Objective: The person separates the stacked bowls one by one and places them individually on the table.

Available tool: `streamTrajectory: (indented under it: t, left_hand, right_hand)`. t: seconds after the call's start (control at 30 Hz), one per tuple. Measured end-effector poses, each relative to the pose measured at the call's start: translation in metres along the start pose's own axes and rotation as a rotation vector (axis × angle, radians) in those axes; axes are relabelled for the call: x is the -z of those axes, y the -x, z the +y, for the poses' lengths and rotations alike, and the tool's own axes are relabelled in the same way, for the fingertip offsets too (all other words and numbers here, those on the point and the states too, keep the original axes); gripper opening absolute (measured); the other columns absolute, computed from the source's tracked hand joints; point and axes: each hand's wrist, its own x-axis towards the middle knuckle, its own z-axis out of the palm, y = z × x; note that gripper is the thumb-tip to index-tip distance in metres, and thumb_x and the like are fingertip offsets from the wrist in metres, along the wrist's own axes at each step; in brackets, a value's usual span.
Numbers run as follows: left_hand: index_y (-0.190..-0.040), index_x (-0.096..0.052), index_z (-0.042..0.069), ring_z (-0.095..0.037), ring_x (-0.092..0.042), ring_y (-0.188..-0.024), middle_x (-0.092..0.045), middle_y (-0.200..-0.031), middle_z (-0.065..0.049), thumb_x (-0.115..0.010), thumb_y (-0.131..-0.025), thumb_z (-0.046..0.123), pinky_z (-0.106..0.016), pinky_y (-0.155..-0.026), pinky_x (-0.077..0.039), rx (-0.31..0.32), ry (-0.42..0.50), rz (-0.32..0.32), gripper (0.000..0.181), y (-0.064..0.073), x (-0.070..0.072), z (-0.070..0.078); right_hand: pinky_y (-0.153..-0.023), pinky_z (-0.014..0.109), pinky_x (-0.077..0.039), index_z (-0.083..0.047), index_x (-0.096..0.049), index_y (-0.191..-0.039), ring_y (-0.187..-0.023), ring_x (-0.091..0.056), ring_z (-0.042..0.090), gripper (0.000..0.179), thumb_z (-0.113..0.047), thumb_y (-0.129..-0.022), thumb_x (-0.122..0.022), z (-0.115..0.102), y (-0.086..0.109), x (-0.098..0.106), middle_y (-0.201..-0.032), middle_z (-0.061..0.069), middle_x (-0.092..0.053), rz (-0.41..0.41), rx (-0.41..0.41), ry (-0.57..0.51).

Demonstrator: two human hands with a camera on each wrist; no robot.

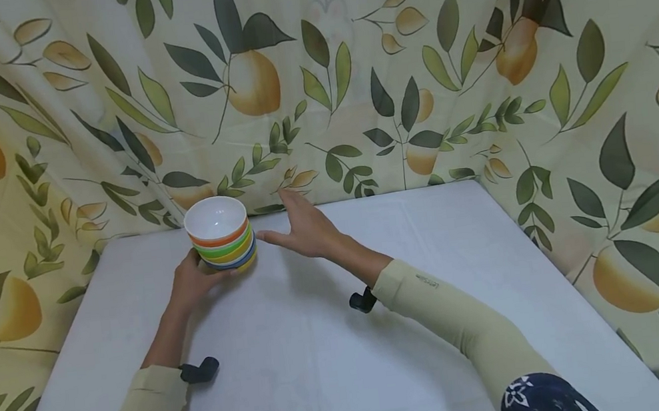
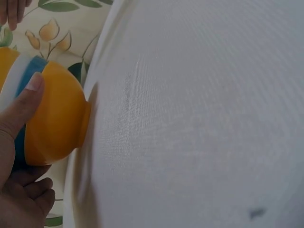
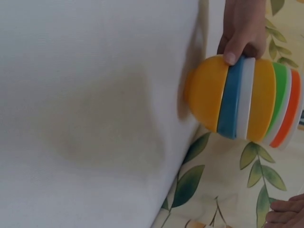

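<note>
A stack of nested bowls (image 1: 221,243), white inside with orange, green, yellow, white and blue bands, stands upright near the table's back left edge. My left hand (image 1: 189,284) grips it low down. In the left wrist view, the thumb (image 2: 29,99) presses on the lowest bowl (image 2: 59,118), which is orange-yellow with a foot ring. Whether that foot touches the cloth, I cannot tell. To the right of the stack is my right hand (image 1: 310,229), fingers straight and thumb spread toward the bowls, holding nothing. Its fingers also appear at the corner of the right wrist view.
A white cloth covers the table (image 1: 308,342). Behind it hangs a curtain (image 1: 330,98) printed with fruit and leaves, close to the table's back edge. Small black devices (image 1: 201,370) are worn at both wrists.
</note>
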Motion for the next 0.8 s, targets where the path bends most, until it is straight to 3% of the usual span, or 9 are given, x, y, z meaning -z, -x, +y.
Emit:
streamTrajectory:
  t: [0.2, 0.4, 0.8]
  left_hand:
    - [-0.162, -0.029, -0.002, -0.047, -0.029, -0.152, -0.036, -0.163, -0.028, -0.094, -0.082, 0.030, -0.064, -0.124, -0.026, -0.006, 0.011, -0.014, 0.108, -0.006, 0.000, 0.003]
    - [-0.161, -0.029, -0.004, -0.047, -0.029, -0.152, -0.036, -0.163, -0.029, -0.093, -0.083, 0.026, -0.063, -0.124, -0.026, -0.014, 0.010, -0.023, 0.105, -0.013, -0.003, 0.006]
    - [-0.162, -0.028, -0.003, -0.046, -0.027, -0.153, -0.035, -0.164, -0.028, -0.093, -0.082, 0.030, -0.063, -0.125, -0.023, 0.023, 0.019, -0.055, 0.108, -0.016, -0.014, 0.009]
  right_hand:
    - [-0.124, 0.053, -0.032, -0.003, -0.022, -0.167, -0.158, -0.024, 0.030, 0.106, -0.063, -0.093, -0.070, -0.005, -0.011, -0.003, -0.171, 0.016, -0.027, -0.004, 0.017, -0.003]
    - [-0.122, 0.054, -0.036, -0.006, -0.022, -0.167, -0.157, -0.026, 0.029, 0.110, -0.070, -0.090, -0.068, -0.011, -0.024, -0.002, -0.171, 0.012, -0.027, -0.050, -0.020, -0.003]
    - [-0.119, 0.047, -0.041, -0.005, -0.027, -0.166, -0.151, -0.038, 0.027, 0.115, -0.069, -0.084, -0.077, -0.018, -0.041, -0.009, -0.167, 0.012, -0.037, -0.100, -0.053, -0.076]
